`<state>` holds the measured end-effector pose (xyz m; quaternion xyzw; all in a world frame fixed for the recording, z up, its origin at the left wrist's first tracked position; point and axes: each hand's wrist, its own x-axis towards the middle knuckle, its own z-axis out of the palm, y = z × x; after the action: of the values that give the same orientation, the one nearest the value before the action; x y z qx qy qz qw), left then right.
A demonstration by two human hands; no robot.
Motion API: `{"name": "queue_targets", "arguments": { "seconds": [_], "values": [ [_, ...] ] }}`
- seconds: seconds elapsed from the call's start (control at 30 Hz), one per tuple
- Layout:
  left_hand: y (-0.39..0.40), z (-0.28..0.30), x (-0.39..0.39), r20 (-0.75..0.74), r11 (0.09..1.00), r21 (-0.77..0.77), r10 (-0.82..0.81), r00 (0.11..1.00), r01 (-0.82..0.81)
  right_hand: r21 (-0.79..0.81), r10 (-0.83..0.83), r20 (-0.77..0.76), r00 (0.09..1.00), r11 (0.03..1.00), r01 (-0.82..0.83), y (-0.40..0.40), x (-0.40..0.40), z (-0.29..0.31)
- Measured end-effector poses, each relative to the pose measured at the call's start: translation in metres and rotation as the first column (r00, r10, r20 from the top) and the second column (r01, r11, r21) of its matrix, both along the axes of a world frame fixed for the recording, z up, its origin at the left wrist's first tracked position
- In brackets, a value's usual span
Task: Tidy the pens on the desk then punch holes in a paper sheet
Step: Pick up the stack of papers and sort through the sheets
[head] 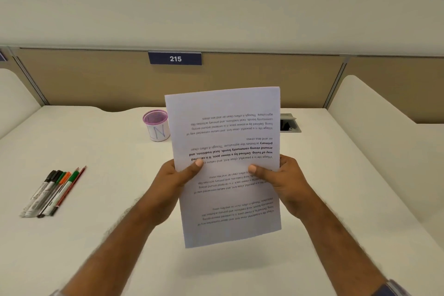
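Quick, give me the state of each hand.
Left hand: holding the paper by its left edge.
Right hand: holding the paper by its right edge.

Cubicle desk bay, number 215

White laminate desk (108,235); tan fabric partition panel (96,79) behind; navy number plate (175,58); grey cable hatch (289,123); white side dividers (374,108).

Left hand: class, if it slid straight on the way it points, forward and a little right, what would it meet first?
Probably the pen cup, though depth is unclear. The left hand holds the paper sheet above the desk and might pass over it.
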<state>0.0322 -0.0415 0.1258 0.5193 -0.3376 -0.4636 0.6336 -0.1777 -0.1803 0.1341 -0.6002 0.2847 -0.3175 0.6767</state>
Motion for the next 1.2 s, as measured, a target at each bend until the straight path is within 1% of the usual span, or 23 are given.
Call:
{"name": "queue_targets", "arguments": {
  "seconds": [0.07, 0.17, 0.3, 0.4, 0.47, 0.57, 0.7, 0.77, 0.83, 1.0, 1.03, 1.13, 1.2],
  "values": [
    [-0.001, -0.001, -0.001, 0.022, 0.999, 0.032, 0.026, 0.999, -0.027, -0.019, -0.010, -0.010, 1.000, 1.000, 0.010, 0.001, 0.001, -0.003],
    [-0.004, -0.002, 0.000, 0.110, 0.998, 0.035, 0.043, 0.993, -0.047, -0.083, -0.050, -0.026, 0.998, 0.995, 0.048, 0.001, 0.000, -0.006],
    [-0.007, -0.003, 0.001, 0.198, 0.998, -0.012, 0.062, 0.978, -0.061, -0.182, -0.088, -0.001, 0.996, 0.980, 0.086, 0.005, 0.000, -0.006],
    [-0.007, -0.006, 0.000, 0.246, 0.997, -0.060, 0.068, 0.967, -0.055, -0.226, -0.149, -0.018, 0.989, 0.964, 0.141, 0.007, 0.002, -0.010],
    [-0.005, -0.011, 0.000, 0.241, 0.996, -0.070, 0.065, 0.968, -0.050, -0.235, -0.186, -0.041, 0.982, 0.957, 0.171, 0.008, 0.004, -0.014],
    [-0.002, -0.021, -0.001, 0.215, 0.997, -0.040, 0.068, 0.974, -0.060, -0.250, -0.193, -0.100, 0.976, 0.954, 0.163, 0.012, 0.004, -0.023],
    [-0.001, -0.034, -0.005, 0.154, 0.996, 0.033, 0.078, 0.985, -0.084, -0.203, -0.212, -0.134, 0.968, 0.962, 0.183, 0.014, 0.001, -0.031],
    [-0.002, -0.039, -0.009, 0.157, 0.994, 0.052, 0.087, 0.984, -0.097, -0.192, -0.214, -0.138, 0.967, 0.964, 0.186, 0.013, 0.001, -0.032],
    [-0.004, -0.041, -0.012, 0.177, 0.994, 0.047, 0.090, 0.980, -0.100, -0.198, -0.220, -0.132, 0.967, 0.961, 0.192, 0.014, 0.002, -0.032],
    [-0.005, -0.039, -0.016, 0.205, 0.991, -0.048, 0.134, 0.969, -0.127, -0.194, -0.225, -0.035, 0.974, 0.957, 0.214, 0.016, -0.001, -0.030],
    [-0.006, -0.041, -0.016, 0.209, 0.991, -0.039, 0.130, 0.969, -0.125, -0.191, -0.221, -0.049, 0.974, 0.959, 0.208, 0.016, -0.001, -0.033],
    [-0.008, -0.052, -0.016, 0.184, 0.991, 0.073, 0.100, 0.978, -0.115, -0.170, -0.202, -0.142, 0.969, 0.969, 0.177, 0.017, 0.001, -0.043],
    [-0.007, -0.058, -0.018, 0.173, 0.985, 0.090, 0.130, 0.976, -0.147, -0.181, -0.211, -0.159, 0.965, 0.967, 0.181, 0.019, 0.002, -0.048]
  ]
}}
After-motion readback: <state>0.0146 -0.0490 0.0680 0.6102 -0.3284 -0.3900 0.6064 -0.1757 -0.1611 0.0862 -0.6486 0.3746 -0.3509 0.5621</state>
